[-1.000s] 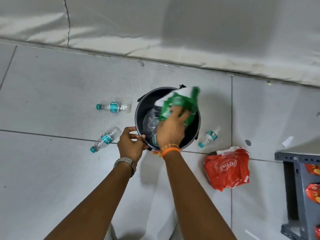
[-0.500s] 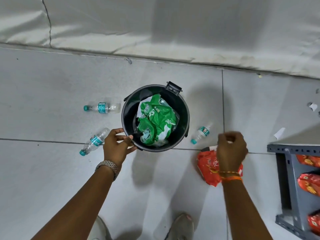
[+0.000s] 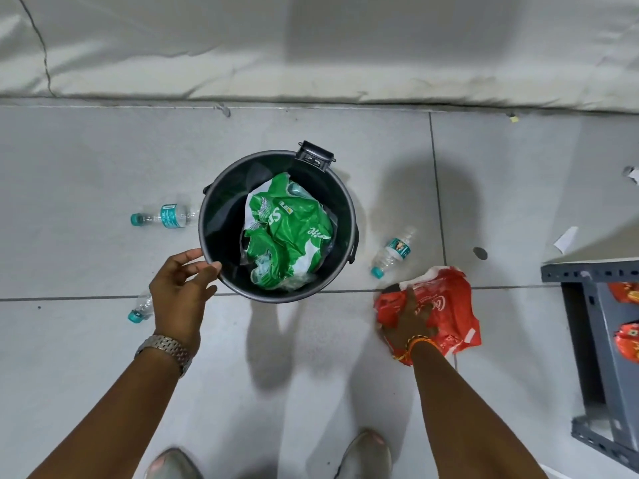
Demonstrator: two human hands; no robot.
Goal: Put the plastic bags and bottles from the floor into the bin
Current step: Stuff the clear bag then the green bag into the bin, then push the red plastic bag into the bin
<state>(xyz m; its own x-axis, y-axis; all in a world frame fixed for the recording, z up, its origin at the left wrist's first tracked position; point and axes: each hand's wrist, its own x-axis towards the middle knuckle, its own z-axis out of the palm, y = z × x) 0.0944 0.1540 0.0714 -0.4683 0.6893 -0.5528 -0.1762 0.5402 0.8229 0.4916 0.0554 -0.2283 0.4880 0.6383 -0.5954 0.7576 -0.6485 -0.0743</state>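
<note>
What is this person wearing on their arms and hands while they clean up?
Both forearms are bare, with no sleeves and no gloves in view. The left hand has a silver metal link watch on its wrist. The right hand has thin orange and yellow thread bands tied round its wrist. No rings can be made out.

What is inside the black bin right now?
A crumpled green plastic bag fills much of the black bin; a bit of clear plastic shows at its near edge. Anything beneath it is covered.
</note>
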